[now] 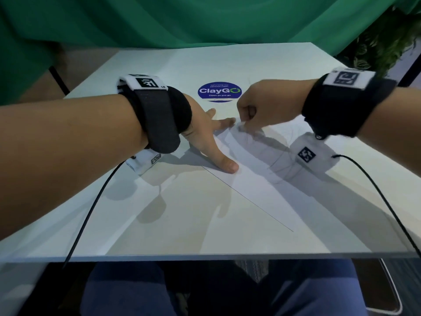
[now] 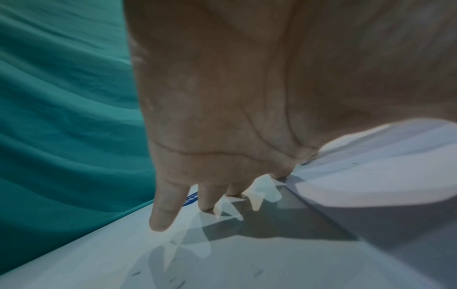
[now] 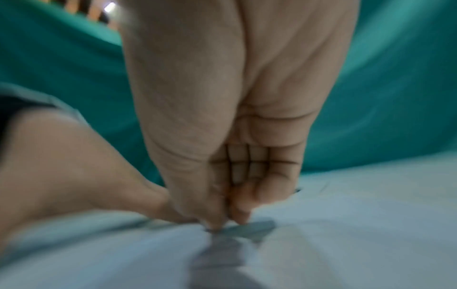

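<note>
Table [image 1: 159,213]: white, with a round blue sticker [image 1: 219,92] towards its far side.
Paper [image 1: 262,185]: 1 white sheet lying flat on the table, reaching from the hands towards the near edge.
Left hand [image 1: 205,135]: fingers straight and spread, thumb pressing the sheet's left edge.
Right hand [image 1: 262,106]: curled, pinching the sheet's far corner.
Risk: if the thumb eases while the corner lifts, the sheet could slide and any fold run crooked; a hard tug might tear it.

The sticker [image 1: 219,92] lies on the table [image 1: 159,213]. Nearer than the sticker lies the paper [image 1: 257,179]. The left hand [image 1: 202,128] presses the paper near-left of the sticker, and the right hand [image 1: 262,106] pinches the paper's far corner near-right of it.
</note>
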Tool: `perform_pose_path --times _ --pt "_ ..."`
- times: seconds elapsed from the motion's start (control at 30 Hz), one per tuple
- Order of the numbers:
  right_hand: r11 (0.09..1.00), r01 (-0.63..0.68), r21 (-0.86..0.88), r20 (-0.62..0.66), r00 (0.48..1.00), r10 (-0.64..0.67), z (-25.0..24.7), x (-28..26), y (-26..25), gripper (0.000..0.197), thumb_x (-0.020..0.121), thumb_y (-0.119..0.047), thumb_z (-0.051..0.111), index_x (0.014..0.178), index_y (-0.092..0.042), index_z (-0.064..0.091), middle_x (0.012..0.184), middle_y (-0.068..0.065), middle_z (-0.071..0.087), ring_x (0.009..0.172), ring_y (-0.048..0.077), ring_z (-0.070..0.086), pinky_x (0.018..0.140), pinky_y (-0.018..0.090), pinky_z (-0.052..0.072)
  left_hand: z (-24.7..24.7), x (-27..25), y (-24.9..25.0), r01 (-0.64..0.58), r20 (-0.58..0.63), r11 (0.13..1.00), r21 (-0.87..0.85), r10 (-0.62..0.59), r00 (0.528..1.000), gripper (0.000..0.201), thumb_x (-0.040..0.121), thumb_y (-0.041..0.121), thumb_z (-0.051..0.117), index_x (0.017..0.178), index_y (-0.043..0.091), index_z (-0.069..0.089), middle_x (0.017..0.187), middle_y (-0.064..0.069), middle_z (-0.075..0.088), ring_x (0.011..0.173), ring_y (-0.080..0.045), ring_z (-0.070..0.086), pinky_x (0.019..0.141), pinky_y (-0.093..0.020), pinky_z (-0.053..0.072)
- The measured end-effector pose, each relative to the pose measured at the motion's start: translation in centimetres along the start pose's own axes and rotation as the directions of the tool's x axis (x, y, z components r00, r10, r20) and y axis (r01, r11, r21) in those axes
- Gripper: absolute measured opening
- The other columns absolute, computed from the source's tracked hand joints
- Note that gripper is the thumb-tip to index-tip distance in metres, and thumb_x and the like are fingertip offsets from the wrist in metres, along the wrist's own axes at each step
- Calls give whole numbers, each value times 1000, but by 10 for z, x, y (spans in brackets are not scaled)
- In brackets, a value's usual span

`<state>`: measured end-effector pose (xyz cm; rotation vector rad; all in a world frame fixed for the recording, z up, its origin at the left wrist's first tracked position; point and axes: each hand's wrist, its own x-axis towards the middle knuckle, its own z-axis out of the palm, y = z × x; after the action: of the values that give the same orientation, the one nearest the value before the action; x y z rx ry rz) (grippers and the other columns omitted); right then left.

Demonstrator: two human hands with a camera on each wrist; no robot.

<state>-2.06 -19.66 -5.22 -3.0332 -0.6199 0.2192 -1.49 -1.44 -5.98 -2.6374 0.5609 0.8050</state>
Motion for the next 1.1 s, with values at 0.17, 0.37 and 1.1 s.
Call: perform_pose_path --times 0.17,0.37,1.1 --pt "996 84 -15 42 996 -83 8 -5 -10 18 86 -35 73 76 -23 64 71 -6 65 63 13 56 59 28 45 2 0 -2 3 -6 1000 -9 -3 1000 143 41 110 52 151 60 -25 170 7 -30 161 -25 0 124 -50 10" --pt "999 25 -30 -31 999 -26 4 0 -4 17 86 -29 74 76 -22 63 70 -7 61 66 17 55 59 29 42 2 2 -2 4 -3 1000 0 -4 1000 149 30 114 49 147 65 -28 170 7 -30 161 -27 3 123 -51 13" --pt "994 103 39 69 992 -105 3 -2 -12 19 91 -38 73 83 -22 66 76 -4 70 66 14 59 62 26 46 3 3 -4 -12 -4 1000 -22 12 1000 150 29 113 50 151 65 -23 170 10 -28 161 -22 -2 124 -51 10"
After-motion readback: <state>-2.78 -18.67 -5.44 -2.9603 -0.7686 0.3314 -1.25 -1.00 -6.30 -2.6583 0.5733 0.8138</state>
